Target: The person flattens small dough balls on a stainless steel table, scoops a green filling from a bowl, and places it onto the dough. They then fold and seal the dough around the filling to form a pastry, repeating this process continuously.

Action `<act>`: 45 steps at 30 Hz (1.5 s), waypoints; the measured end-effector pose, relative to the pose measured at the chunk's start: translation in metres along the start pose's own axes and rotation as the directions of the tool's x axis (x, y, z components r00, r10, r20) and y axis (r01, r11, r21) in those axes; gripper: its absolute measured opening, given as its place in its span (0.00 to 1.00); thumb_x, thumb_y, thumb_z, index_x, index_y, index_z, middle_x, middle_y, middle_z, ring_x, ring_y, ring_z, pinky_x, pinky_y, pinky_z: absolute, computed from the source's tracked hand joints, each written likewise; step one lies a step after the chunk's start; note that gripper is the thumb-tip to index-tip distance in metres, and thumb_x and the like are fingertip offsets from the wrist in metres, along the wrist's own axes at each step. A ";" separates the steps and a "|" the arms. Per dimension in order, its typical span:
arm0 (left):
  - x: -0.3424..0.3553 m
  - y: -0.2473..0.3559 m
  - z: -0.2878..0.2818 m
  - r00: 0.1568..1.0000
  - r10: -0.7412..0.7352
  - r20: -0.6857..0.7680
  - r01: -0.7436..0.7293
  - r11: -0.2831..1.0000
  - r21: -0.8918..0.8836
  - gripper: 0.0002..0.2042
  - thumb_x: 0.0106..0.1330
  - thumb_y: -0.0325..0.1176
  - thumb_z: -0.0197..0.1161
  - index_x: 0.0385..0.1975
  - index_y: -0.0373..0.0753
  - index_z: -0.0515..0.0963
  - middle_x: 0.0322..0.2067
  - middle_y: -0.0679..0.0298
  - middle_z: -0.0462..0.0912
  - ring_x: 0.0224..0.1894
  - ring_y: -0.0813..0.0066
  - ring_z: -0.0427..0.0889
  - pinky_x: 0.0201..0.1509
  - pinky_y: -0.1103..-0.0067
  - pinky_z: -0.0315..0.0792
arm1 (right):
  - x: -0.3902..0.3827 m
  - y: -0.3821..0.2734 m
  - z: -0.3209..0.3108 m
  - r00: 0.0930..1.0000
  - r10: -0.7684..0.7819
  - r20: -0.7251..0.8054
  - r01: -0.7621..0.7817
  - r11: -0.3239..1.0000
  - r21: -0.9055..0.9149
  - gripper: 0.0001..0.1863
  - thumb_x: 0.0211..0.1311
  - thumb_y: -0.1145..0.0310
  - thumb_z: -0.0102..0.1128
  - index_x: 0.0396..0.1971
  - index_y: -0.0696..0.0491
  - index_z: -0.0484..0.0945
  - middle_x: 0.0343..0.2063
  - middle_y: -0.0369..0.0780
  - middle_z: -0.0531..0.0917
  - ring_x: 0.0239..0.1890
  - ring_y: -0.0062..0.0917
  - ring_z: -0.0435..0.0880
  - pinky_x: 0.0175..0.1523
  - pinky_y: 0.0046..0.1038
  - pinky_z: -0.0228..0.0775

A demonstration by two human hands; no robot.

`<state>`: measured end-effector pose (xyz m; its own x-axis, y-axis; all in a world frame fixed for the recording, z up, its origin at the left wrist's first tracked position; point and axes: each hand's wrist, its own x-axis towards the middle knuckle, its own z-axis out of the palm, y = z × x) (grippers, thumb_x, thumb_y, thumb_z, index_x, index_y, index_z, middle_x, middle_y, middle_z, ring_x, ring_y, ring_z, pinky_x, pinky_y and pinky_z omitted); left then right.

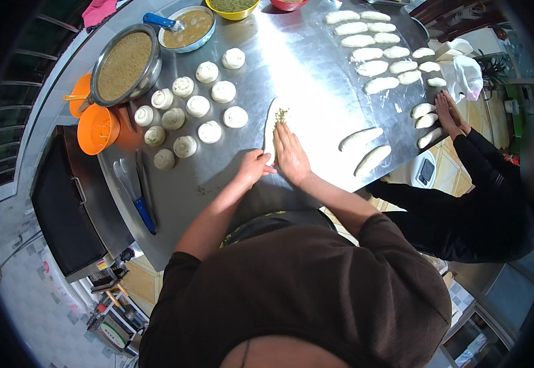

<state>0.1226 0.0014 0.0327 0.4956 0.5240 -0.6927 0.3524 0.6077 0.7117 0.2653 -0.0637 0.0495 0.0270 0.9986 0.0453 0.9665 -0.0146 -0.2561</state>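
A long flattened dough strip [274, 107] lies lengthwise before me, with green flakes [281, 115] on its far part. My left hand [253, 167] pinches the strip's near end. My right hand [292, 154] rests on its middle, fingers stretched out flat over the dough and flakes. To the left stand several rolled white dough rounds [198, 105], some dusted with flour. Two elongated dough pieces [371, 161] lie to my right. Beside the left edge of the steel table [193, 178] lie long blades, one with a blue handle [145, 214].
A steel bowl of brown paste [122, 70], orange bowls [98, 132], a blue-rimmed bowl [187, 30] and a yellow bowl [232, 8] line the far left. Rows of dough pieces [376, 84] lie at the back right. A co-worker's hands [448, 113] are beside dough at the right edge, near a scale [424, 168].
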 end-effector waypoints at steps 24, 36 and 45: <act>0.001 -0.010 0.001 1.000 -0.002 0.020 0.003 0.998 -0.055 0.14 0.71 0.38 0.51 0.42 0.32 0.74 0.34 0.58 0.84 0.29 0.71 0.85 0.33 0.80 0.75 | -0.022 -0.003 0.012 0.992 0.117 -0.049 -0.097 0.949 0.300 0.32 0.55 0.78 0.49 0.63 0.65 0.57 0.65 0.57 0.56 0.69 0.49 0.54 0.69 0.44 0.49; 0.005 -0.014 -0.007 0.998 -0.007 0.067 0.008 1.000 -0.004 0.13 0.72 0.36 0.48 0.46 0.33 0.73 0.36 0.58 0.84 0.30 0.72 0.84 0.34 0.81 0.75 | 0.089 0.057 -0.029 0.888 0.394 -0.237 -0.265 0.861 0.434 0.10 0.59 0.73 0.52 0.36 0.56 0.81 0.33 0.47 0.82 0.34 0.38 0.83 0.42 0.35 0.74; 0.006 -0.013 -0.006 0.996 0.049 0.076 -0.047 0.999 -0.026 0.12 0.71 0.34 0.48 0.39 0.30 0.74 0.35 0.54 0.84 0.27 0.70 0.85 0.29 0.81 0.75 | 0.104 0.070 0.005 0.960 0.280 0.021 -0.231 0.748 0.623 0.05 0.51 0.69 0.63 0.23 0.54 0.79 0.25 0.44 0.82 0.31 0.36 0.82 0.39 0.34 0.74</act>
<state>0.1164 0.0009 0.0186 0.5713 0.5064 -0.6460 0.3079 0.5973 0.7405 0.3350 0.0391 0.0319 0.2908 0.9556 -0.0484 0.5576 -0.2104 -0.8030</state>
